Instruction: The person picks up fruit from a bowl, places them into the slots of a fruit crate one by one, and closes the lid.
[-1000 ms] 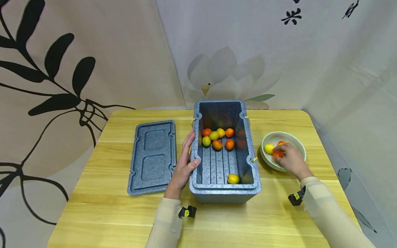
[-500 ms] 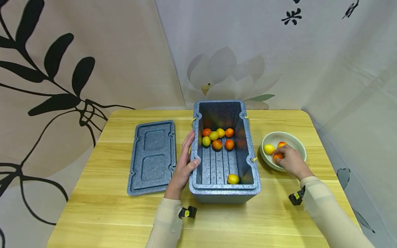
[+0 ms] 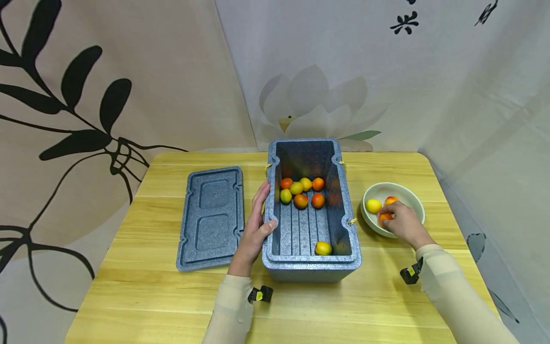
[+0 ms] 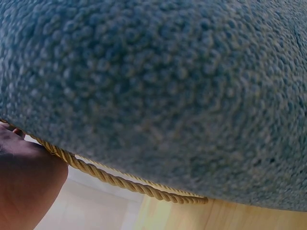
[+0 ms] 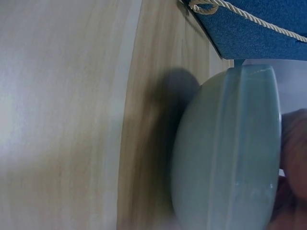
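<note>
In the head view, a deep blue-grey foam box [image 3: 296, 275] stands open-topped on the table. My left hand [image 3: 253, 234] rests along its left wall, fingers straight on the outside and thumb at the rim. The left wrist view is mostly filled by the speckled box wall, with a yellow rope beside the hand. My right hand [image 3: 403, 222] reaches into a pale green bowl [image 3: 370, 228], its fingertips pinching a small orange-red fruit [image 3: 384, 219]. A yellow fruit [image 3: 373, 206] and another orange fruit [image 3: 390, 200] lie beside it. The bowl's wall hides most of that hand in the right wrist view.
Several red-orange and yellow fruits [image 3: 301, 201] lie toward the far end inside the box, and one yellow fruit [image 3: 323, 248] sits near its front wall. The box's flat lid [image 3: 210, 217] lies on the wooden table [image 3: 142, 286] to the left.
In the bowl, the fruit at my right fingertips has shifted and turned slightly, and the orange fruit behind it shows a little more. My left hand and the box have stayed put.
</note>
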Demonstrator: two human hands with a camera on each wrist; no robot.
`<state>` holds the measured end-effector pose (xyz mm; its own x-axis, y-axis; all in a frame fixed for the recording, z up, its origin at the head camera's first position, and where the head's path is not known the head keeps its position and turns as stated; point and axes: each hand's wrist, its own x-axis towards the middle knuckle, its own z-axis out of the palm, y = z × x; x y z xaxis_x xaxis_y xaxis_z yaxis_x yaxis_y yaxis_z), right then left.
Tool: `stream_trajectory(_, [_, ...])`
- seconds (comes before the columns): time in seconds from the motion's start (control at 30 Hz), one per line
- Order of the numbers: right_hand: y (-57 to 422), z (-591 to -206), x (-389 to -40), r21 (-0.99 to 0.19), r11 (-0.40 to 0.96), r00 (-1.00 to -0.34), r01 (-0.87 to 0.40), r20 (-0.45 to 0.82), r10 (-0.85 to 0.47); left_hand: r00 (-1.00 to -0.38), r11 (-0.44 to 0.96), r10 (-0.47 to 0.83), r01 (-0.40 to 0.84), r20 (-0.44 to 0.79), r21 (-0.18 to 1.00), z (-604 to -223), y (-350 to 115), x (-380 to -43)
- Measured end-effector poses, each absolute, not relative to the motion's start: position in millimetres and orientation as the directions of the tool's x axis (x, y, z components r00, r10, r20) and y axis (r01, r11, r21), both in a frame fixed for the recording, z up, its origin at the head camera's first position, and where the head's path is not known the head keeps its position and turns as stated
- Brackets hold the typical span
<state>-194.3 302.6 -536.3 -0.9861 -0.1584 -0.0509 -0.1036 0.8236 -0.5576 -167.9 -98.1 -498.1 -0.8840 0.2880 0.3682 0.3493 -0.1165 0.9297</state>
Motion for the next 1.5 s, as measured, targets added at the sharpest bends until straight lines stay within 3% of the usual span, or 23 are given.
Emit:
stream_trajectory(0.57, [304,-530,-190,-0.705,0.703,-0.995,-0.097,0.065,-0.073,-0.884,-0.116,0.282,0.353,0.372,0.928,-498,-97,-169])
stream_trajectory(0.93, [296,-514,-191,-0.779,0.627,-1.0,0.01,-0.01,0.005,-0.881,-0.121,0.281,0.361,0.381,0.925,-502,-97,-169])
stream_trajectory(1.5, [284,-481,-199,-0.869,0.489,-0.991,-0.068,0.117,0.07,-0.885,-0.116,0.28,0.354,0.373,0.928,-500,-97,-169])
